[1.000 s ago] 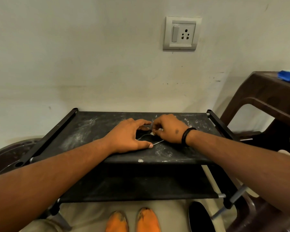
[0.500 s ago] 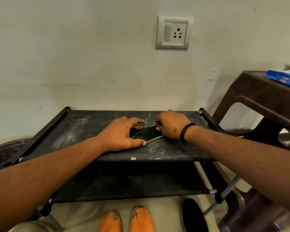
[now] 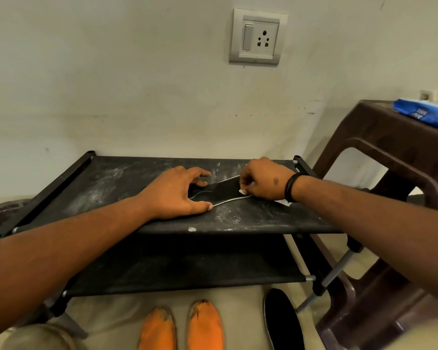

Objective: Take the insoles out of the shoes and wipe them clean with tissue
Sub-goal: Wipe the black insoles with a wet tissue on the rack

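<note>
**Insole held flat on the top shelf**

While both hands work at frame centre, one black insole (image 3: 221, 192) lies on the rack's dusty top shelf (image 3: 106, 183), its long axis running left to right. The left hand (image 3: 173, 194) presses it down with fingers spread; the right hand (image 3: 262, 181) pinches a white scrap against it. Bare shelf lies to the left. At the frame's bottom: two orange shoes (image 3: 182, 327) and another black insole (image 3: 282, 318).

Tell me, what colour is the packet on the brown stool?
Blue with some white print. The blue packet on the brown plastic stool shows at the head view's right edge.
</note>
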`<state>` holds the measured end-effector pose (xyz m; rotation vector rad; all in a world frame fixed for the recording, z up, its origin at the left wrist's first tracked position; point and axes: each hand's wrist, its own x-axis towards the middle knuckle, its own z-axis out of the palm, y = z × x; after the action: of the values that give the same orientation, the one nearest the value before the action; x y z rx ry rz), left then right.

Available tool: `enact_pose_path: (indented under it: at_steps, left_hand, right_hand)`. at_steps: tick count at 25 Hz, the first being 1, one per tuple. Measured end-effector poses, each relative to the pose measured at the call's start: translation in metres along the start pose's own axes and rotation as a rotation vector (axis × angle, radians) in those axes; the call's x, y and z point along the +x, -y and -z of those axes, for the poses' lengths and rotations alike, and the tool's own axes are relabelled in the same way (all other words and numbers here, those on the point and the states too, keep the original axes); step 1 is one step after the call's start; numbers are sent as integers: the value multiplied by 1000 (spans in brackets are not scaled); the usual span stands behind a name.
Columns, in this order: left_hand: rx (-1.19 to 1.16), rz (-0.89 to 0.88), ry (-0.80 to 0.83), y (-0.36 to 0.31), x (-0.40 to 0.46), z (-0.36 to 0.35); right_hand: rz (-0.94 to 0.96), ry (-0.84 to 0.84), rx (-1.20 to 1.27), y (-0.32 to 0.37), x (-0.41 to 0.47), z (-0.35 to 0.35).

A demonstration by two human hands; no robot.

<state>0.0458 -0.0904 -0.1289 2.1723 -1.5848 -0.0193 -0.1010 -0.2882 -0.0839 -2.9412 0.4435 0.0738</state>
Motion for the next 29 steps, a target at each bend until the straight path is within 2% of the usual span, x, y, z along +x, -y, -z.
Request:
enact_pose_path:
  at_steps: [3,7,12,20,27,29]
  left_hand:
    - [4,3,4,0,0,2]
    - [-11,-6,1,0,0,1]
    - [1,-1,4,1,-1,1]
    - [-13,14,16,2,1,0]
    - [-7,15,29,2,0,1]
    - [-14,19,32,2,0,2]
  right_hand:
    - [-92,-142,-24,-13,15,-2]
    - [-84,-172,26,-5,35,-9]
    - [96,-97,94,30,43,-16]
    - [-80,-100,37,-15,35,3]
    - [99,-103,62,35,48,-14]
    - [91,-96,28,31,48,-9]
